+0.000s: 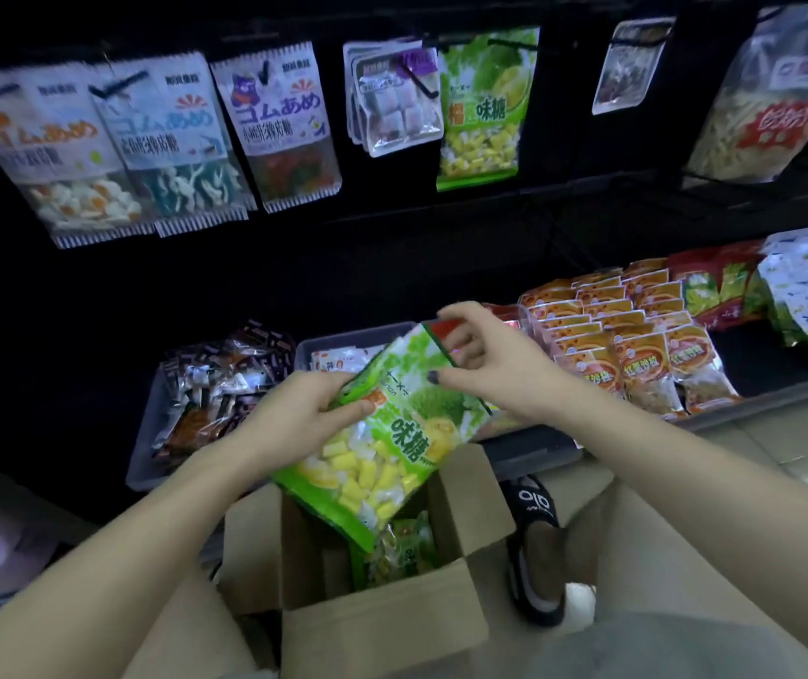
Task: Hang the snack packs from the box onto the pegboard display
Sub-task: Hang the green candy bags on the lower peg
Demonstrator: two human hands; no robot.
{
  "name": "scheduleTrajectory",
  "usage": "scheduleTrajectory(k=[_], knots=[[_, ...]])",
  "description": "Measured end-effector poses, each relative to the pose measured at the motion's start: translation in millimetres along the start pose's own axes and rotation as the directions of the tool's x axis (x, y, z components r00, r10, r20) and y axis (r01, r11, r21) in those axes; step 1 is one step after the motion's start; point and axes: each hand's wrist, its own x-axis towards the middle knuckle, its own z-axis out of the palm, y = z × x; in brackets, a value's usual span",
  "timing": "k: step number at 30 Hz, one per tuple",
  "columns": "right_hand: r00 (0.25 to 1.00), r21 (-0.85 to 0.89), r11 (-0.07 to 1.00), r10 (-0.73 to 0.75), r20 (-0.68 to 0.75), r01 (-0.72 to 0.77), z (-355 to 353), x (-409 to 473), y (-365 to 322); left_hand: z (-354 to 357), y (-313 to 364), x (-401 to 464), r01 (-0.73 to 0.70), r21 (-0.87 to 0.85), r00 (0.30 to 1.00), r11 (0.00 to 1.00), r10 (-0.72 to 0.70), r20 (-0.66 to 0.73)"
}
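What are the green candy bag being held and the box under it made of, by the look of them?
The green candy bag looks like glossy plastic film: it shines, and a clear window shows the yellow and white sweets inside. Both hands, left hand and right hand, grip it near its top. The box looks like plain brown cardboard: matt, with folded-out flaps and thick cut edges, probably corrugated.

floor [754, 448]: cardboard box [382, 624] (flaps open) | shelf [779, 389]: orange snack packs [637, 345], grey tray [147, 463]

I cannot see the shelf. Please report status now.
Left hand and right hand grip green pack above box. Not yet hung. Matching pack on peg. Nothing blocking.
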Motion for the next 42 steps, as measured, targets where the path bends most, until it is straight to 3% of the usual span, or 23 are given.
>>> scheduleTrajectory(k=[3, 5, 7, 11, 15, 21, 26, 31, 35, 38, 42], knots=[[0.969, 0.239, 0.945, 0.243, -0.054, -0.224, -18, -9, 18, -10, 17, 5, -0.023, -0.166, 0.996, 0.986, 0.009, -0.084], [0.916, 0.383, 0.84, 0.399, 0.043, -0.384, -24, -16, 34, -17, 32, 12, -0.034, -0.224, 0.992, 0.974, 0.005, -0.129], [0.879, 0.534, 0.706, 0.441, 0.181, -0.465, -23, -21, 44, -24, 46, 22, -0.051, -0.225, 0.986, 0.973, 0.013, -0.167], [0.902, 0.709, 0.561, 0.318, 0.292, -0.427, -16, -20, 39, -37, 79, 43, -0.089, -0.301, 0.972, 0.949, 0.017, -0.235], [0.949, 0.841, 0.462, 0.265, 0.17, -0.28, -25, -11, 22, -47, 110, 64, -0.114, -0.326, 0.96, 0.939, 0.019, -0.28], [0.976, 0.861, 0.5, 0.219, -0.023, -0.092, -79, 1, 12, -63, 136, 100, -0.174, -0.175, 0.916, 0.969, 0.095, -0.39], [0.963, 0.769, 0.637, 0.235, -0.135, -0.048, -127, 16, 21, -62, 158, 121, -0.215, -0.089, 0.937, 0.973, 0.18, -0.299], [0.975, 0.667, 0.744, 0.17, -0.143, -0.032, -164, 27, 22, -70, 178, 150, -0.2, -0.099, 0.956, 0.975, 0.172, -0.239], [0.977, 0.677, 0.735, 0.163, -0.138, -0.027, -181, 44, 19, -73, 193, 172, -0.176, -0.18, 0.977, 0.968, 0.15, -0.152], [0.947, 0.696, 0.718, 0.231, -0.223, -0.011, -192, 62, 18, -73, 202, 185, -0.159, -0.22, 0.986, 0.962, 0.143, -0.085], [0.932, 0.683, 0.73, 0.24, -0.273, 0.013, -204, 84, 17, -76, 207, 205, -0.117, -0.276, 0.99, 0.954, 0.092, -0.103]])
